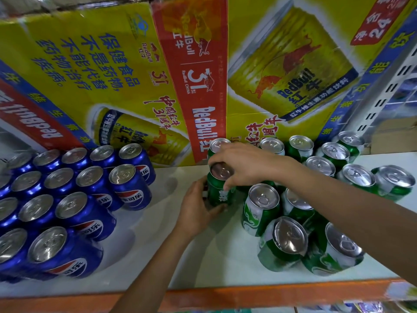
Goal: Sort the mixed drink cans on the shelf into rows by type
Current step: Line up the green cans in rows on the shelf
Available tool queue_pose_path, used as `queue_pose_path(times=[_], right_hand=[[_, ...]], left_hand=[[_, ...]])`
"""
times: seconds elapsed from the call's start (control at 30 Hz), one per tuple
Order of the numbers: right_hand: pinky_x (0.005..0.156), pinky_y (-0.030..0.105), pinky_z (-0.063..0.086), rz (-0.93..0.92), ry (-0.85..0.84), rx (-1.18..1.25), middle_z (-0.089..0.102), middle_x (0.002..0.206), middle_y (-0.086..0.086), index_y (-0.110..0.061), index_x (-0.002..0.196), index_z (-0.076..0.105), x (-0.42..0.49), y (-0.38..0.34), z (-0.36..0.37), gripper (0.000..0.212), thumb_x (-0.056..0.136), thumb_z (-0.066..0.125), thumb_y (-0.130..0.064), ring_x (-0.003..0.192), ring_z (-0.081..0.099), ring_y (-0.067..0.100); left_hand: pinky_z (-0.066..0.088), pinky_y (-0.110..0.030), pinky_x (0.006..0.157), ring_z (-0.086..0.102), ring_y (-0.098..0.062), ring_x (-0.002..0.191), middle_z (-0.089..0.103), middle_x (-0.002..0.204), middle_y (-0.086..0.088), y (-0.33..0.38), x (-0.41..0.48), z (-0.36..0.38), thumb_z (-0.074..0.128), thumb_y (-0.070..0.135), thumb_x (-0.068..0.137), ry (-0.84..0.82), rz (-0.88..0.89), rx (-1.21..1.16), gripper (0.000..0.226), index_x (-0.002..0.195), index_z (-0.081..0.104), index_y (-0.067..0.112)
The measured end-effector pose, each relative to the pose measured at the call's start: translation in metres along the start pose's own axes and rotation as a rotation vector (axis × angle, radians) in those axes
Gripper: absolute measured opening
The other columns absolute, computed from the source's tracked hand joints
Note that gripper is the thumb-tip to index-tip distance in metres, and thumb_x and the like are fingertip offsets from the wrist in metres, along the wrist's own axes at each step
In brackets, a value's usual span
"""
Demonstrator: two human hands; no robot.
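Note:
On the white shelf (203,263), several blue cola cans (67,188) stand in rows on the left and several green cans (334,177) stand grouped on the right. One green can (220,193) stands upright in the gap between them, near the back. My right hand (243,163) grips this can from above, fingers curled over its rim. My left hand (198,211) wraps around its lower side from the left. Another green can (217,146) stands just behind it, partly hidden by my right hand.
Yellow and red energy drink cartons (191,75) form a wall behind the cans. An orange shelf edge (225,294) runs along the front. A perforated white upright (388,86) stands at the right. Bare shelf surface lies between the two can groups.

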State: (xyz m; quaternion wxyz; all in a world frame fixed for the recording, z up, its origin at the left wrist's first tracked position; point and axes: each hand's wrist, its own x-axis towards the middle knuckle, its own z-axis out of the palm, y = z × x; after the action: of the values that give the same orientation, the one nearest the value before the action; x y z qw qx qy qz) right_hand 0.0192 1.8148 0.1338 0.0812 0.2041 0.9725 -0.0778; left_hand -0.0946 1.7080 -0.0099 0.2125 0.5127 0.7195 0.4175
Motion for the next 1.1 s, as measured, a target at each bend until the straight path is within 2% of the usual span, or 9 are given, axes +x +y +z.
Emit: queue_pose_path(times=[0.1,0.2,0.33,0.47,0.53,0.77,0.87,0.93,1.1], right_hand=[[0.097,0.034,0.041,0.015,0.005,0.036,0.049,0.131,0.004,-0.024,0.136,0.047,0.006,0.002,-0.001,0.066,0.078,0.074,-0.036,0.121,0.045,0.024],[0.097,0.033,0.039,0.017,-0.008,0.031,0.05,0.134,0.004,-0.022,0.138,0.046,0.008,0.002,-0.001,0.064,0.081,0.072,-0.033,0.123,0.044,0.024],[0.097,0.036,0.042,0.029,0.014,0.006,0.052,0.131,0.004,-0.021,0.136,0.048,0.007,0.003,0.001,0.063,0.079,0.073,-0.035,0.121,0.046,0.024],[0.096,0.039,0.044,0.048,0.023,-0.029,0.05,0.132,0.006,-0.02,0.134,0.048,0.004,0.002,0.005,0.06,0.081,0.071,-0.037,0.12,0.046,0.027],[0.095,0.037,0.044,0.05,0.046,-0.043,0.049,0.134,0.005,-0.021,0.136,0.047,0.001,0.001,0.006,0.059,0.082,0.07,-0.036,0.121,0.046,0.027],[0.098,0.046,0.043,0.069,0.042,-0.025,0.045,0.135,0.006,-0.029,0.138,0.045,0.0,0.001,0.008,0.062,0.082,0.07,-0.035,0.122,0.043,0.029],[0.1,0.044,0.041,0.089,0.053,-0.022,0.045,0.133,0.007,-0.024,0.136,0.048,0.0,0.002,0.009,0.061,0.081,0.071,-0.036,0.123,0.042,0.03],[0.098,0.042,0.041,0.102,0.086,-0.022,0.05,0.127,0.006,-0.019,0.126,0.054,0.001,0.002,0.01,0.056,0.077,0.073,-0.041,0.118,0.044,0.029],[0.096,0.032,0.034,0.117,0.087,0.004,0.052,0.128,0.005,-0.016,0.12,0.056,-0.006,0.007,0.009,0.056,0.076,0.073,-0.045,0.117,0.044,0.025]], left_hand=[[0.051,-0.032,0.087,0.058,-0.019,0.108,0.059,0.124,-0.004,-0.001,0.008,-0.001,0.085,0.024,0.066,0.048,-0.046,0.041,0.073,0.129,0.05,0.014],[0.047,-0.021,0.081,0.061,-0.018,0.107,0.061,0.124,-0.002,0.002,0.01,0.003,0.085,0.025,0.067,0.029,-0.08,0.029,0.071,0.129,0.052,0.014],[0.046,-0.017,0.081,0.062,-0.017,0.106,0.064,0.119,0.001,0.002,0.009,0.006,0.084,0.02,0.068,0.023,-0.086,-0.038,0.066,0.126,0.054,0.016],[0.038,0.002,0.073,0.059,-0.01,0.102,0.065,0.115,0.003,0.006,0.007,0.005,0.082,0.016,0.07,0.012,-0.045,-0.04,0.06,0.124,0.057,0.015],[0.036,0.005,0.073,0.057,-0.006,0.1,0.065,0.114,0.002,0.006,0.007,0.005,0.082,0.015,0.071,0.013,-0.021,-0.018,0.058,0.123,0.057,0.013],[0.035,0.004,0.07,0.061,-0.013,0.1,0.066,0.115,0.0,0.004,0.006,0.006,0.082,0.017,0.071,0.032,-0.031,0.04,0.055,0.12,0.059,0.013],[0.04,-0.005,0.076,0.062,-0.014,0.104,0.065,0.119,0.0,0.003,0.009,0.004,0.081,0.015,0.073,-0.022,-0.036,0.019,0.058,0.125,0.056,0.014],[0.042,-0.011,0.08,0.062,-0.013,0.105,0.064,0.12,0.002,0.004,0.009,0.003,0.08,0.014,0.073,-0.045,-0.036,0.003,0.059,0.127,0.055,0.015],[0.041,-0.01,0.081,0.06,-0.013,0.106,0.063,0.121,0.004,0.002,0.007,0.003,0.078,0.015,0.075,-0.043,-0.013,-0.03,0.06,0.13,0.053,0.017]])
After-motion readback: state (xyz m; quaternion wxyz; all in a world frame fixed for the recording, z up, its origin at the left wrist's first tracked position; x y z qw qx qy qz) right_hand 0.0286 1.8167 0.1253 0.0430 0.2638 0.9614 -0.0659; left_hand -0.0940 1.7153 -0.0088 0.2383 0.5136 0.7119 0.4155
